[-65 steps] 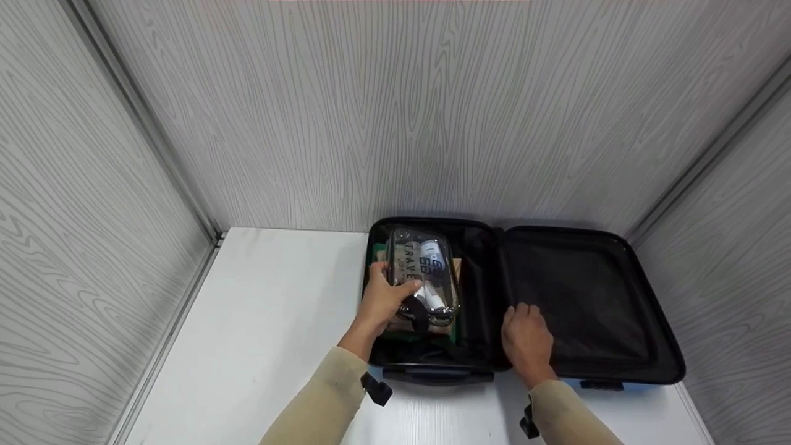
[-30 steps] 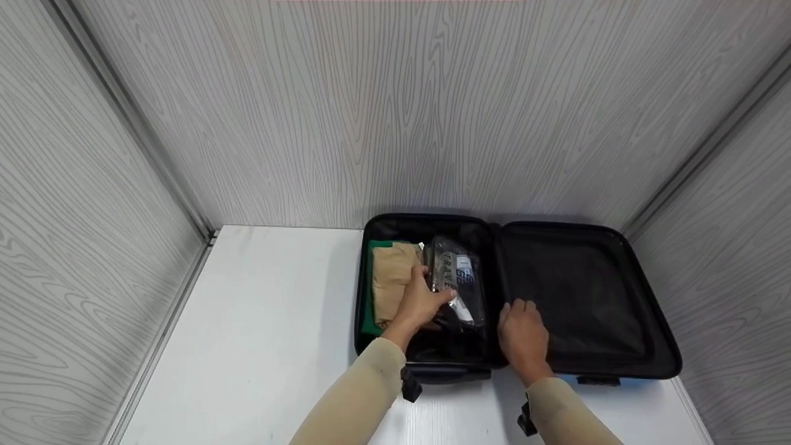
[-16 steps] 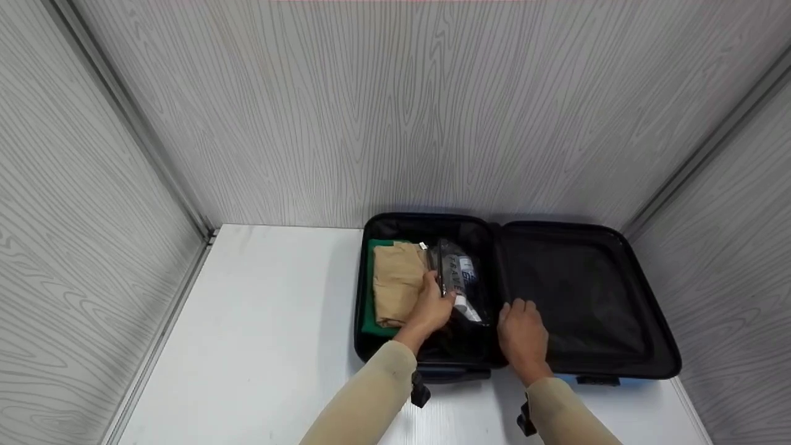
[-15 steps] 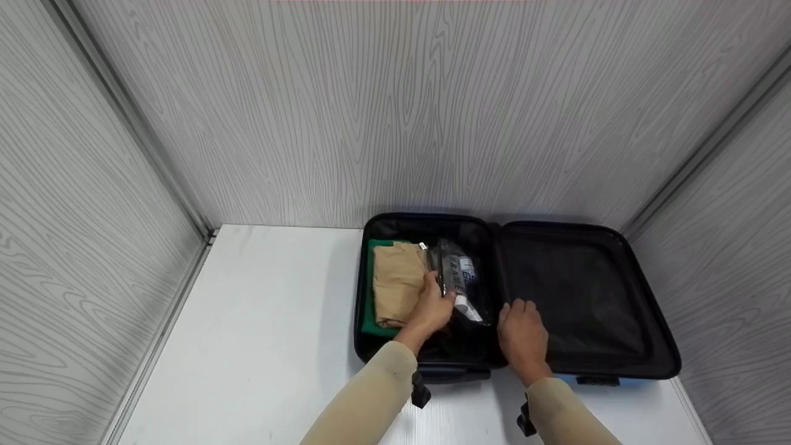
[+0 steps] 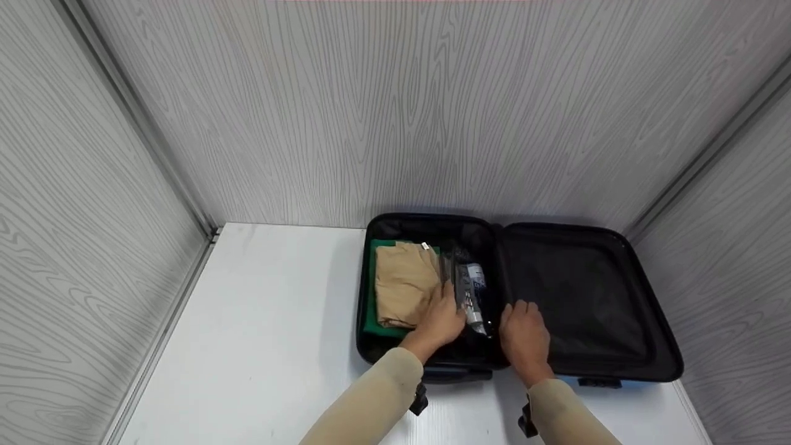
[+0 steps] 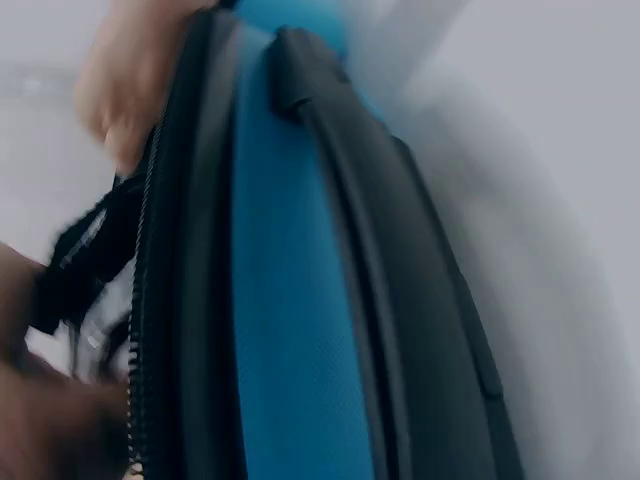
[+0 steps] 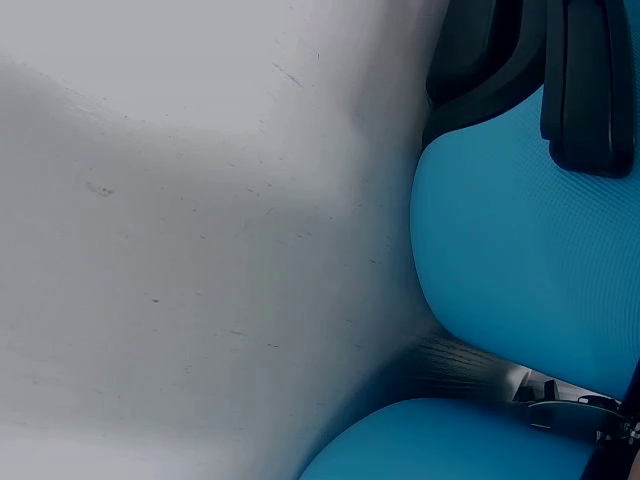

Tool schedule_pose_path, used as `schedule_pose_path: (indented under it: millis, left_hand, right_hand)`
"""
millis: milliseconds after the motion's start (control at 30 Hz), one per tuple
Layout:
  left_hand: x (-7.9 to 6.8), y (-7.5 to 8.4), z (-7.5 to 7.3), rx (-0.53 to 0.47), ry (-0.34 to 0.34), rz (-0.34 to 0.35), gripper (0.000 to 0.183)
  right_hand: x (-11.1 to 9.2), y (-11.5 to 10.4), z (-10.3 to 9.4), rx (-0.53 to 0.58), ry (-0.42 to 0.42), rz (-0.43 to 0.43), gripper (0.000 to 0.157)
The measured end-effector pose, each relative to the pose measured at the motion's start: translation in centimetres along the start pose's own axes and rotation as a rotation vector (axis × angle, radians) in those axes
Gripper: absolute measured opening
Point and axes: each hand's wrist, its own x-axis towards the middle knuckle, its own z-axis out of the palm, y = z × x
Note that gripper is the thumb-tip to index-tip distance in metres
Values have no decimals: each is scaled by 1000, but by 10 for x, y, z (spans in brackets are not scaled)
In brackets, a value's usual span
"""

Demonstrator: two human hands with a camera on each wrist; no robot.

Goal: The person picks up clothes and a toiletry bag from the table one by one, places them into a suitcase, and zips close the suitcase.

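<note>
An opened suitcase [image 5: 432,217] lies with its two black-lined halves side by side. In its left half, a clear toiletry pouch [image 5: 467,296] with printed letters and white bottles inside leans tilted against the middle wall. My left hand [image 5: 442,318] grips the pouch's near left side, thumb on top; its fingertips are partly hidden beside the folded tan cloth [image 5: 405,284]. Under that cloth shows a green folded cloth [image 5: 382,330]. My right hand [image 5: 525,337] holds the suitcase's middle edge with curled fingers. In the left wrist view, the pouch's black strap [image 6: 85,265] hangs near my blurred left hand [image 6: 60,425].
The suitcase's right half [image 5: 581,296] has a bare black lining. Its blue outer shell [image 7: 520,230] and black handle [image 6: 400,260] face the near side. Beneath is a white tabletop [image 5: 266,309], with grey wood-grain panels [image 5: 420,111] around it.
My left hand has carried the pouch rightward off the tan cloth and lowered it into the gap beside it, where it now tilts more steeply. My right hand has stayed on the middle edge.
</note>
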Motion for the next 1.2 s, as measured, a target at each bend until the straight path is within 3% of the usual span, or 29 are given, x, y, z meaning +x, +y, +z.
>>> schedule_pose_path:
  millis: [200, 300, 400, 500, 700, 867, 1033, 1133, 1200]
  left_hand:
    - [-10, 0, 0, 548, 258, 235, 39]
    - [-13, -6, -2, 693, 262, 294, 40]
    - [-15, -11, -6, 750, 185, 288, 60]
    - [-14, -17, -8, 773, 126, 263, 72]
    - [-14, -21, -6, 743, 60, 214, 71]
    - [-19, -22, -10, 650, 21, 210, 65]
    - [-32, -26, -20, 525, 59, 240, 50]
    - [-40, -30, -27, 451, 118, 270, 37]
    - [-45, -34, -33, 412, 167, 292, 29]
  right_hand:
    - [0, 0, -2, 1, -35, 18, 28]
    - [0, 1, -1, -3, -5, -21, 27]
    - [1, 2, 0, -8, 31, -59, 27]
    - [3, 2, 1, 2, 34, -53, 27]
    - [5, 6, 0, 31, 3, -20, 27]
    - [3, 11, -12, 65, -128, 60, 33]
    - [0, 10, -28, 128, -319, 197, 43]
    - [-5, 8, -36, 157, -352, 232, 44]
    - [-8, 8, -39, 168, -332, 223, 41]
